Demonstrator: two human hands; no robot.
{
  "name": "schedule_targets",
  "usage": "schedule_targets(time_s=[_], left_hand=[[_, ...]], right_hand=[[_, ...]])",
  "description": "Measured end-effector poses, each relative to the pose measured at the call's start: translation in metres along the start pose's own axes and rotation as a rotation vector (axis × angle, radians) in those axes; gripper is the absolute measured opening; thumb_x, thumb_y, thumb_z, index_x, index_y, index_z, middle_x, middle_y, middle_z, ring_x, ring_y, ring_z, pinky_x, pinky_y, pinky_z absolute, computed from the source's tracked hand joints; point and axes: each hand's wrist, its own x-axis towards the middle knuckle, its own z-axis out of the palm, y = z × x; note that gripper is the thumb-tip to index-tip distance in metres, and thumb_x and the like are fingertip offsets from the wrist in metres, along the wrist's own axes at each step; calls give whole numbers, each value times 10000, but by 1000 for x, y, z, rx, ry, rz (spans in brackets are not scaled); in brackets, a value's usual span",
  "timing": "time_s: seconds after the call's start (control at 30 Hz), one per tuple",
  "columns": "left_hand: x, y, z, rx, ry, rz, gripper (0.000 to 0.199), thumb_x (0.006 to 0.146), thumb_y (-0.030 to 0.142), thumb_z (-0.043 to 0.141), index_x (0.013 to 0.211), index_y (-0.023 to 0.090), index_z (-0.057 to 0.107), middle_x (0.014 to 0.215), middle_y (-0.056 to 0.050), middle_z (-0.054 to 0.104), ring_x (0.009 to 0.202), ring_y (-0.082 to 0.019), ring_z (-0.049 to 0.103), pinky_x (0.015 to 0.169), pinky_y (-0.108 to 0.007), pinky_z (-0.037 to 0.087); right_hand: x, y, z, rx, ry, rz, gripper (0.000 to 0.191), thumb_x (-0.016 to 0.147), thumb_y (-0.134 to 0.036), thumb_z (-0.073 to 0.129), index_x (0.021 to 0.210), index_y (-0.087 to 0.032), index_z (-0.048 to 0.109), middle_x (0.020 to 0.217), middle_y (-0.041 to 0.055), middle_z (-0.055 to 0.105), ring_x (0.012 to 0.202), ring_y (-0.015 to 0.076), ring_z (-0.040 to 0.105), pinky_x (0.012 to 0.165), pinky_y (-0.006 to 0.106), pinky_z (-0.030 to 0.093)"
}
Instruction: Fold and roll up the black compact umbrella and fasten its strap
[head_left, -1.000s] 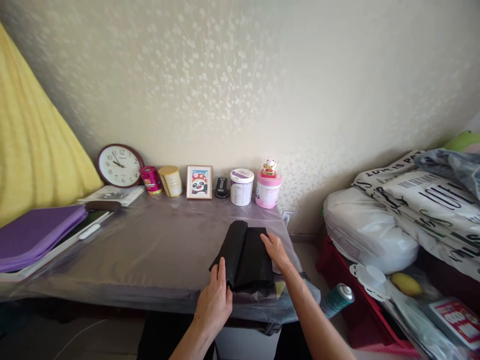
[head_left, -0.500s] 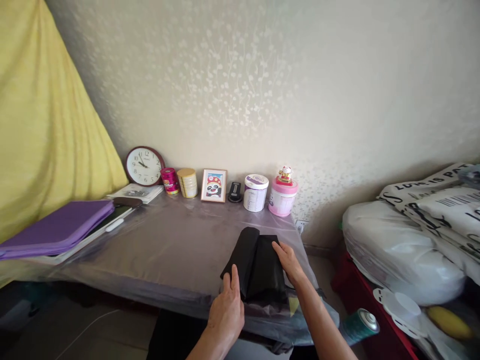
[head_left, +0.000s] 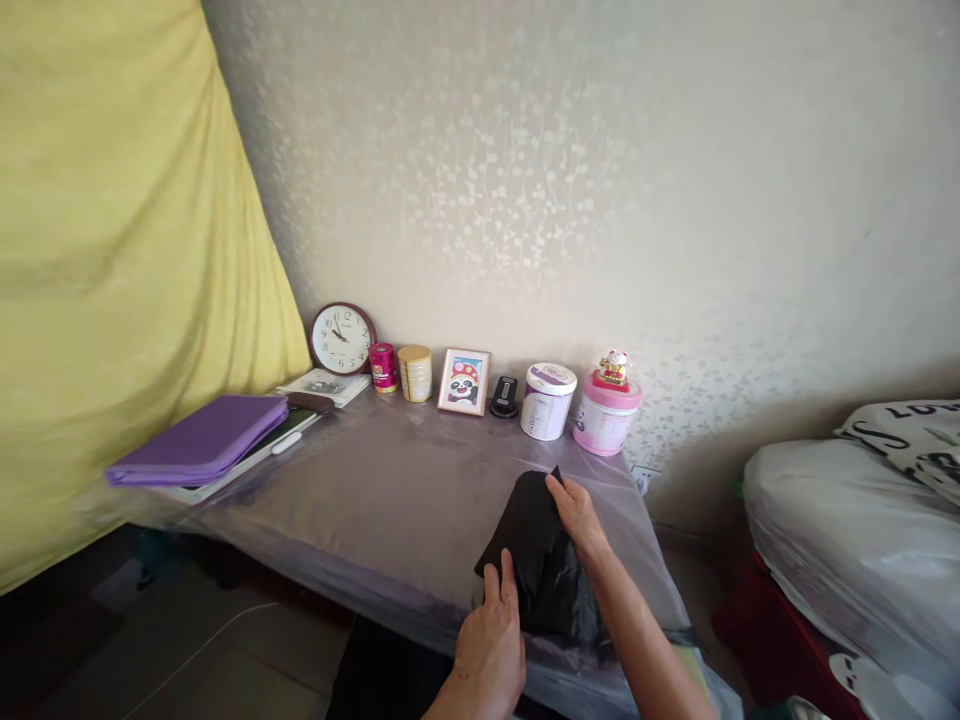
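Note:
A black, slightly shiny plastic bag [head_left: 529, 525], folded and creased, lies near the front right corner of the table. My left hand [head_left: 491, 640] grips its left lower edge, two fingers stretched over the top and the thumb out of sight. At the far right corner of the bag, my right hand [head_left: 579, 515] pinches the edge between thumb and fingers. The right part of the bag hangs loose and wrinkled under my right forearm.
Along the wall stand a clock [head_left: 343, 340], a pink can [head_left: 383, 368], a yellow-lidded jar [head_left: 415, 374], a picture frame [head_left: 464, 382], a white tub [head_left: 547, 402] and a pink tub [head_left: 606, 418] topped by a figurine. A purple folder [head_left: 199, 440] lies left. White bundles [head_left: 847, 530] sit beyond the table's right side.
The right part of the bag has been drawn up and left toward the rolled part, and the bag now looks bunched. My view has swung left, shifting everything rightward in the picture.

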Motion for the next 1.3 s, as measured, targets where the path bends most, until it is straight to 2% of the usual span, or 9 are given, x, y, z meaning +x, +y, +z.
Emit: schedule_targets(time_s=[0.1,0.27,0.43,0.57,0.67,0.9,1.07,1.23,1.3], left_hand=[[1,0,-1,19,-31,3,731,724,-6,374,1408,72,126,1423,-256,221,933,-219,620,791,-290,478],[3,-2,3,60,-31,7,622,755,13,362,1369,68,273,1419,-254,241,954,-230,617,806,-305,480],[5,-4,8,85,-3,13,647,730,5,389,1364,81,288,1420,-244,251,909,-218,634,774,-290,495],[6,-2,7,95,-24,8,628,729,1,385,1348,72,315,1427,-248,233,914,-211,634,778,-280,496],[5,0,4,89,-49,9,615,723,3,400,1332,62,339,1428,-255,223,919,-214,633,789,-283,493],[4,-4,4,48,-27,22,662,711,12,409,1357,53,269,1418,-242,254,934,-215,623,796,-290,486],[0,-12,3,-29,54,52,581,798,87,349,1363,38,222,1408,-216,288,1039,-210,575,851,-282,456],[-11,-23,4,-92,111,84,588,840,199,356,1372,33,169,1396,-198,324,1136,-206,512,873,-271,450],[-16,-28,3,-90,180,104,596,841,223,360,1374,38,169,1385,-196,341,1178,-214,475,878,-285,453]], right_hand=[[4,4,16,-53,23,13,297,752,-452,469,756,-170,562,577,-3,524,501,138,500,384,220,379],[11,13,33,-93,30,58,345,785,-386,444,979,-127,563,705,40,598,609,171,587,426,241,480],[12,17,33,-119,30,74,352,798,-356,438,1016,-109,561,730,55,619,623,186,609,424,260,503],[10,12,32,-127,43,65,365,808,-361,435,1050,-109,542,785,72,641,628,190,623,416,264,506],[7,7,36,-147,37,66,370,830,-353,417,1094,-112,510,754,63,659,592,184,635,431,261,509],[8,11,47,-304,2,77,339,876,-286,381,1150,-99,450,618,50,658,499,172,640,451,235,480],[11,13,51,-385,-48,67,327,872,-274,402,1134,-81,441,588,68,666,512,184,653,474,233,473],[9,11,48,-420,-76,67,299,869,-265,398,1105,-88,445,621,85,688,506,171,653,494,224,473],[9,12,47,-425,-87,61,294,870,-278,398,1097,-98,448,630,81,694,505,163,651,497,219,471]])
